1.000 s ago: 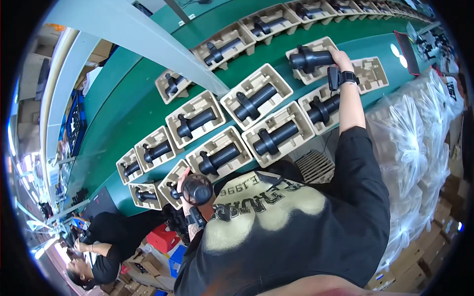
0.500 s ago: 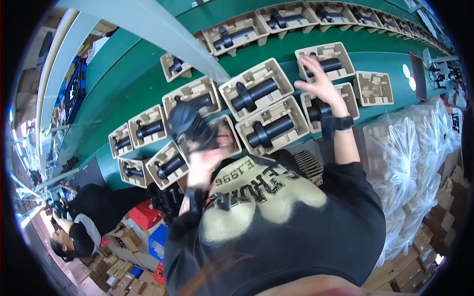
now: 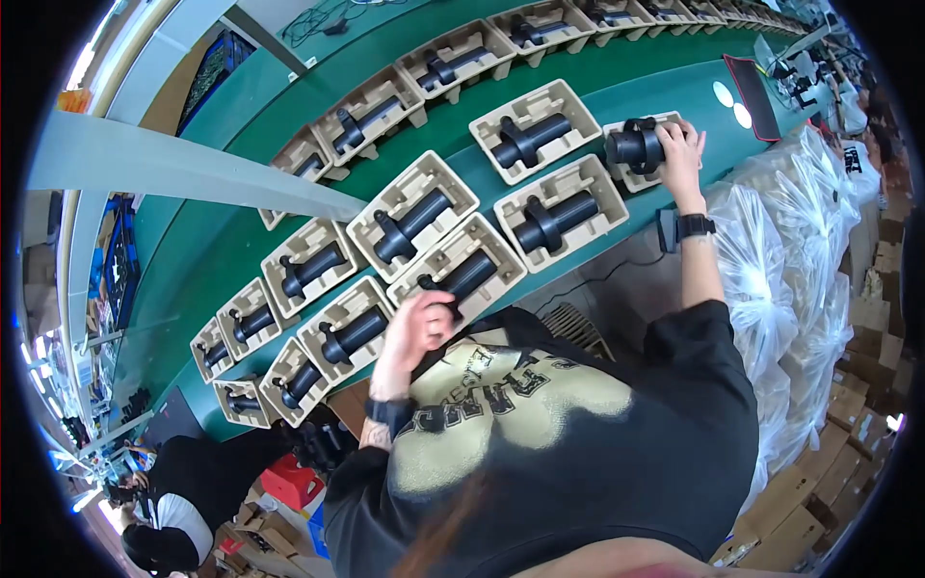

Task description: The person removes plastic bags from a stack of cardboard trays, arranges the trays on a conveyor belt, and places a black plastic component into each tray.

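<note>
I watch the left hand (image 3: pixel 416 328) grip a black tool (image 3: pixel 461 279) lying in its cardboard tray (image 3: pixel 508 271) on the green worktop (image 3: pixel 241 193), while the right hand (image 3: pixel 679 152) clasps a second tool (image 3: pixel 634 146) over the far tray (image 3: pixel 617 131). Most trays look filled; this one seems not yet seated.

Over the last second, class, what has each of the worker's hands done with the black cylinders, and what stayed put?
The left hand brought a black cylinder up from beside the body and is setting it into the near moulded pulp tray. The right hand kept its grip on another cylinder at the right-end tray. The other filled trays on the green conveyor kept their arrangement.
</note>
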Available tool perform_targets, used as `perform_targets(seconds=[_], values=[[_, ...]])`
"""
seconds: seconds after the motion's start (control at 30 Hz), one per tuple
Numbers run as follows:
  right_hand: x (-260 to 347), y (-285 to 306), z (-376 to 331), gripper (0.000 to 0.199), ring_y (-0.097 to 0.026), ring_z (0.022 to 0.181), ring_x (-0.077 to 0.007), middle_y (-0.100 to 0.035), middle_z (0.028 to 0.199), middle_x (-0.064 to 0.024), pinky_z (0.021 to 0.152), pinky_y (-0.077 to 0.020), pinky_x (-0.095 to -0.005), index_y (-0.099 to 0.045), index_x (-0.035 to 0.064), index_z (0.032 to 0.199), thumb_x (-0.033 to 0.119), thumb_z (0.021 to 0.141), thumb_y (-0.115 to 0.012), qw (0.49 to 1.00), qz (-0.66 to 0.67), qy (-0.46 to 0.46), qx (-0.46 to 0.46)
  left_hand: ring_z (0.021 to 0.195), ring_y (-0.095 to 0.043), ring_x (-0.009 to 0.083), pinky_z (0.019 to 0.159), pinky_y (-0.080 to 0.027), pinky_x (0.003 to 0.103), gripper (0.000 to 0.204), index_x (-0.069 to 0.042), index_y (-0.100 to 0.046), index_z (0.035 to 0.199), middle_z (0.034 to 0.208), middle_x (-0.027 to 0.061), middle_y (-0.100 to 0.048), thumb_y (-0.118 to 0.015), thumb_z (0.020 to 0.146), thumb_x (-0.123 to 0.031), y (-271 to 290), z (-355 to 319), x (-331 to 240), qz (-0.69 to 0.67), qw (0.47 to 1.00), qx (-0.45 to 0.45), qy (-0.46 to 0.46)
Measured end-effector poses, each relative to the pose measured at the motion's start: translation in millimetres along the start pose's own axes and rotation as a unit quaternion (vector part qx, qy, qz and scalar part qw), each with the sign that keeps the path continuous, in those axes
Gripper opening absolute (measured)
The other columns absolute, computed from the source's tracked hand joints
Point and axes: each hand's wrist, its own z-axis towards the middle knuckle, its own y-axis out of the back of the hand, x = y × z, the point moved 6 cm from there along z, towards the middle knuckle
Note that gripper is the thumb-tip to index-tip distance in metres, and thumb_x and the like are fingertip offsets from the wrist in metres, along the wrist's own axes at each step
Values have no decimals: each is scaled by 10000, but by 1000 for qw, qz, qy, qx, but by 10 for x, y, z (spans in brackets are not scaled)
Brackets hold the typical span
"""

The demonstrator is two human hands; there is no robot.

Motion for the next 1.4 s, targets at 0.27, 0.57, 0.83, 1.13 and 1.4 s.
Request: perform_targets(seconds=[0.27, 0.57, 0.83, 1.13, 1.4], values=[[-478, -796, -80, 523, -320, 1335, -328, -492, 1325, -58, 1034, -233, -650, -549, 208, 1276, 46, 779, -552, 992, 16, -53, 115, 654, -610, 122, 487, -390, 201, 388, -59, -555, 1118, 745, -13, -582, -415, 955, -383, 948, -779, 270, -29, 966, -231, -113], [324, -1286, 141, 713, -224, 1389, -359, -303, 1488, -164, 1116, -175, -509, -309, 85, 1440, 530, 900, -448, 983, 50, -42, 170, 637, -610, 120, 503, -415, 202, 343, -67, -577, 1121, 743, -17, -586, -451, 955, -340, 1502, -1485, 728, -162, 924, -298, -180], [114, -923, 172, 643, -397, 1294, -351, -426, 1403, -177, 1099, -274, -404, -394, 36, 1392, 484, 935, -459, 979, -87, -63, 171, 699, -630, 127, 584, -472, 230, 316, -46, -607, 1080, 820, 33, -636, -492, 942, -306, 1864, -2331, 786, 26, 806, -528, -266], [5206, 1638, -820, 466, -630, 985, -236, -636, 1136, -120, 840, -484, -319, -561, -22, 1232, 319, 914, -558, 542, 569, 272, 556, 904, -642, 307, 772, -489, 349, 382, -6, -660, 951, 922, 188, -668, -531, 891, -360, 3612, -3540, -784, 361, 581, -690, -237], [7816, 340, -617, 474, -653, 782, -346, -669, 779, -204, 717, -530, -432, -692, -9, 749, 456, 798, -612, 926, 173, 233, 240, 754, -650, 387, 692, -512, 484, 325, -53, -647, 814, 779, 197, -662, -542, 866, -356, 5177, -2220, -1701, 650, 541, -504, -178]])
